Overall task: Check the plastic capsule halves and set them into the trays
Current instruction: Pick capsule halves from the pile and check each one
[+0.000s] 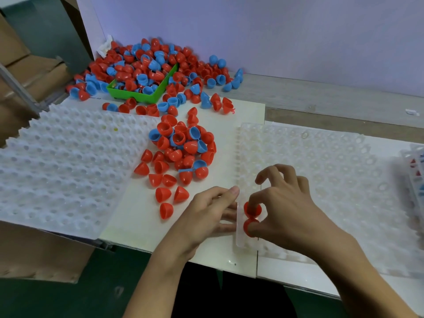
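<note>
Two red capsule halves [252, 210] sit in the near-left corner of the clear tray [332, 175]. My right hand [284, 203] is over them, its thumb and a finger touching both halves, the other fingers curled above. My left hand [211, 212] lies flat beside the tray's left edge with fingers straight, fingertips against that edge. A loose pile of red and blue capsule halves [181, 148] lies on the white board between the two trays. The white tray [57, 161] on the left holds nothing.
A green bin [146, 95] heaped with red and blue halves stands at the back, with more spilled around it. Cardboard boxes stand at the far left. A tray with coloured pieces [416, 171] shows at the right edge.
</note>
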